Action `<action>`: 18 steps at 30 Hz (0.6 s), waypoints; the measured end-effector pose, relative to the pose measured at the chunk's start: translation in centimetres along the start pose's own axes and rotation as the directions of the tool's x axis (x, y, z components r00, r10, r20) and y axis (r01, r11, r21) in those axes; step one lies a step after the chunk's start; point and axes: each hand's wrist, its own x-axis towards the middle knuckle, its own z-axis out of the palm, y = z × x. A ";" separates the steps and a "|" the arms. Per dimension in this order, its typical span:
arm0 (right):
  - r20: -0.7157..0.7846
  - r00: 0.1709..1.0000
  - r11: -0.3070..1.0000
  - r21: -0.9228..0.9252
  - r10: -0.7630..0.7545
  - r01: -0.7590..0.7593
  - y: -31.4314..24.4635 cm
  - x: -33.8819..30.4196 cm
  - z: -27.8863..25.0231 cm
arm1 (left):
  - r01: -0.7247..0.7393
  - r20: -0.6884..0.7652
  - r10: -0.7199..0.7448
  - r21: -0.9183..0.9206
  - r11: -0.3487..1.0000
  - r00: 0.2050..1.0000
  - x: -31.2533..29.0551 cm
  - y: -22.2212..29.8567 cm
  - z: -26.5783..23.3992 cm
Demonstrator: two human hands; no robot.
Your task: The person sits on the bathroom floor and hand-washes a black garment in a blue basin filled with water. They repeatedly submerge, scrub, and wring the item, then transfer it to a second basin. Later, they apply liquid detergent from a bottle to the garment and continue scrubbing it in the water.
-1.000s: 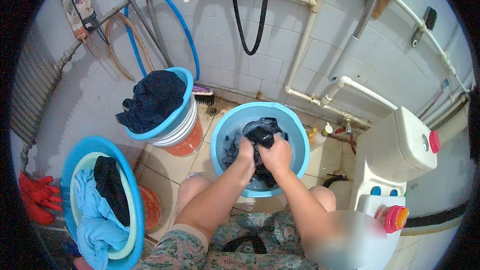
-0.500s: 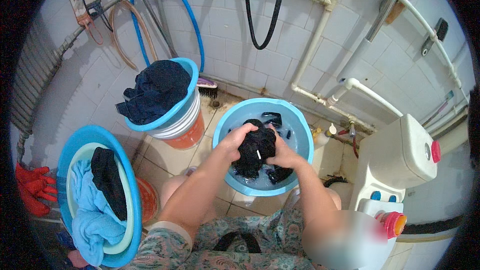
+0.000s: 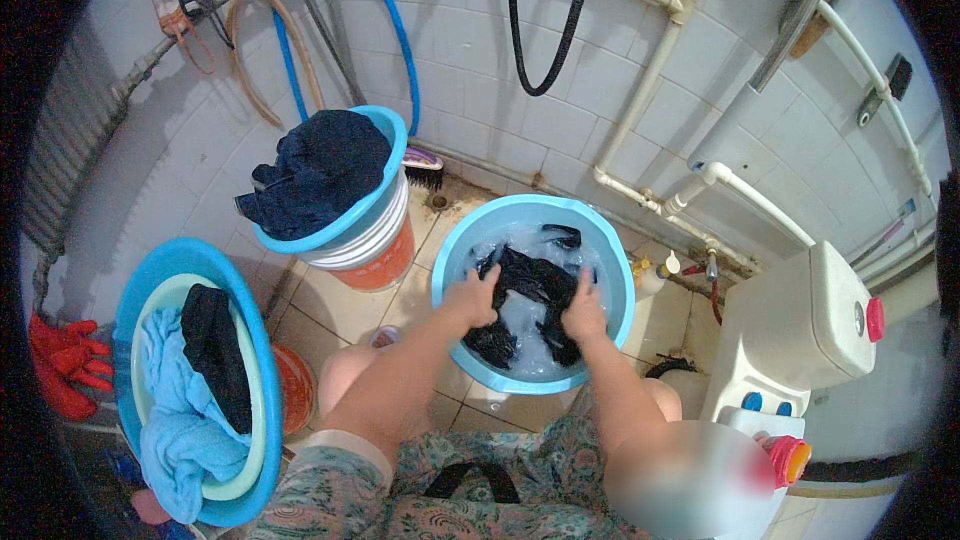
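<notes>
A soaked black garment (image 3: 535, 275) lies spread in an arch in the cloudy, sudsy water of a light-blue basin (image 3: 622, 340) on the floor. My left hand (image 3: 473, 300) is at its left side, fingers apart and touching the cloth. At its right side is my right hand (image 3: 584, 314), its fingers stretched out against the fabric. Parts of both hands' fingers are hidden by the cloth and water. Smaller black folds show near the basin's far rim.
On the left, a blue tub (image 3: 125, 340) holds a pale basin with a light-blue towel (image 3: 190, 450) and black cloth. Behind it, dark clothes (image 3: 325, 175) fill a blue basin on a bucket (image 3: 385, 260). A white toilet (image 3: 800, 320) stands right; pipes (image 3: 640, 90) line the wall.
The black garment, bunched up between my hands before, is now lower and spread out in the water. My hands have moved apart and down. The view has shifted slightly.
</notes>
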 end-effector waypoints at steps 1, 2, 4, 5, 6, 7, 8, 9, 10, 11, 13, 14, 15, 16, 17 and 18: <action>0.108 0.988 0.987 -0.105 -0.111 0.122 -0.5 -0.8 -0.2 | 0.010 -0.004 -0.010 0.027 1.000 1.000 0.1 0.6 1.1; 0.170 0.977 0.956 -0.240 -0.127 0.166 -0.7 -1.1 0.8 | 0.020 -0.009 -0.020 0.055 0.998 1.000 0.4 0.9 2.2; 0.255 0.962 0.917 -0.352 -0.101 0.190 -0.8 -1.2 1.5 | 0.034 -0.106 -0.036 -0.027 0.999 0.994 1.2 1.0 3.2; 0.267 0.961 0.953 -0.265 -0.075 0.148 -0.8 -0.9 1.2 | 0.045 -0.131 -0.058 -0.104 0.994 0.990 2.4 0.3 3.9; 0.286 0.957 0.979 -0.177 -0.050 0.104 -0.9 -0.5 0.7 | 0.057 -0.150 -0.085 -0.181 0.982 0.985 3.8 -0.7 5.1; 0.307 0.951 0.995 -0.086 -0.030 0.059 -1.2 -0.1 0.3 | 0.069 -0.155 -0.154 -0.450 0.890 0.976 5.9 -2.1 6.2; 0.326 0.943 0.980 0.199 -0.059 -0.008 -1.7 0.2 -0.2 | 0.122 -0.077 -0.214 -0.617 0.777 0.974 6.9 -2.5 5.7; 0.335 0.938 0.882 0.465 -0.094 -0.078 -2.4 0.1 -1.3 | 0.111 -0.026 -0.268 -0.868 0.484 0.963 7.0 -2.1 5.8; 0.337 0.932 0.715 0.684 -0.133 -0.145 -3.2 -0.3 -2.9 | 0.080 0.043 -0.301 -0.991 0.111 0.953 6.5 -0.9 5.1; 0.392 0.899 0.563 0.795 -0.196 -0.224 -4.3 -1.3 -4.4 | 0.087 0.088 -0.310 -0.996 -0.018 0.947 5.7 0.0 4.5; 0.270 0.894 0.497 0.865 -0.358 -0.062 -5.0 -3.4 -6.0 | 0.101 0.183 -0.283 -0.955 -0.279 0.941 1.3 3.7 0.5; 0.205 0.869 0.450 0.893 -0.450 0.022 -5.8 -4.3 -6.5 | 0.111 0.177 -0.147 -0.922 -0.371 0.973 1.8 2.9 1.0; 0.184 0.864 0.503 0.859 -0.468 0.090 -6.3 -5.1 -7.1 | 0.139 0.159 -0.005 -0.881 -0.453 0.987 3.1 1.8 2.3; 0.164 0.858 0.547 0.823 -0.487 0.153 -6.9 -5.9 -7.8 | 0.179 0.129 0.132 -0.835 -0.521 0.983 3.7 1.2 3.0; 0.180 0.814 0.579 0.785 -0.552 0.219 -7.8 -6.8 -9.0 | 0.163 0.085 0.164 -0.817 -0.553 0.983 4.7 1.1 3.6; 0.084 0.819 0.565 0.763 -0.568 0.313 -7.5 -7.0 -8.4 | 0.119 0.158 -0.040 -0.867 -0.485 0.987 2.1 4.2 0.8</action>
